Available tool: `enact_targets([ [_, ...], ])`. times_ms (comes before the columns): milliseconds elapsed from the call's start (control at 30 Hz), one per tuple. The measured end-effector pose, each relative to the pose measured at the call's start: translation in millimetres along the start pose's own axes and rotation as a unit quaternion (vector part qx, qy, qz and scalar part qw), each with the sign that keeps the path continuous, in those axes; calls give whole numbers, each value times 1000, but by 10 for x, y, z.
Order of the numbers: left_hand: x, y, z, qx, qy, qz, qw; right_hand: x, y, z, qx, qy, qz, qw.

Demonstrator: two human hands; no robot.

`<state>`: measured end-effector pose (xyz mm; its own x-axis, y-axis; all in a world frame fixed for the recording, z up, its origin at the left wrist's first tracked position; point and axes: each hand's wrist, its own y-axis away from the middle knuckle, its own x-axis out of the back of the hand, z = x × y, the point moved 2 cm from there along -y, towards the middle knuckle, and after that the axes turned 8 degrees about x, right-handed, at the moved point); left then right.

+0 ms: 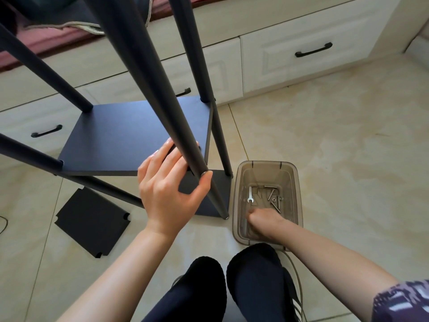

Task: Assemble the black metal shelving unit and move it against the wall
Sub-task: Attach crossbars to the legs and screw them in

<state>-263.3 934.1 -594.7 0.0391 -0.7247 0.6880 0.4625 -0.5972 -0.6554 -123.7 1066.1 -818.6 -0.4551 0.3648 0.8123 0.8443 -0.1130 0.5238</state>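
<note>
The black metal shelving unit (139,133) stands on the tile floor with several round posts rising toward me. My left hand (167,184) holds the near-right post (162,96) at the corner of the middle shelf, thumb pressed on a silver bolt head (205,173). My right hand (262,220) reaches down into a clear plastic bin (236,205), fingers curled among the hardware; what they hold is hidden. Long bolts (272,196) and a small silver wrench (250,194) lie in the bin. A loose black shelf panel (92,220) lies flat on the floor at left.
White drawers with black handles (313,51) run along the back under a cushioned bench. My knees (232,282) are at the bottom centre. A cable (294,266) trails by the bin. Bare tile floor (348,147) extends to the right.
</note>
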Motion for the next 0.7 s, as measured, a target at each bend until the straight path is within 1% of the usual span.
enact_targets([
  [100, -4, -5, -3, -3, 0, 4, 1000, -22, 0, -1, 19, 28, -13, 999],
  [267, -20, 4, -14, -1, 1, 1, 1000, -7, -12, -42, 43, 30, -29, 998],
  [400, -17, 4, -16, 3, 2, -1, 1000, 41, 1, -64, 44, 21, -38, 998],
  [500, -18, 3, -20, 1, 1, 0, 1000, 92, 21, -59, 31, 1, -25, 999],
  [533, -17, 2, -21, 0, 1, 0, 1000, 112, 26, -45, 21, -21, -11, 1000],
  [600, -17, 1, -24, -1, -1, 0, 1000, 152, 34, 14, -8, -114, 44, 992],
  [633, -15, 1, -21, -1, -1, 1, 1000, 178, 46, 57, -26, -179, 77, 980],
  [667, -20, 3, -22, -1, -2, 0, 1000, 202, 60, 100, -44, -251, 111, 960],
  [700, -23, 6, -24, -1, -2, 0, 1000, 230, 84, 137, -60, -326, 143, 932],
])
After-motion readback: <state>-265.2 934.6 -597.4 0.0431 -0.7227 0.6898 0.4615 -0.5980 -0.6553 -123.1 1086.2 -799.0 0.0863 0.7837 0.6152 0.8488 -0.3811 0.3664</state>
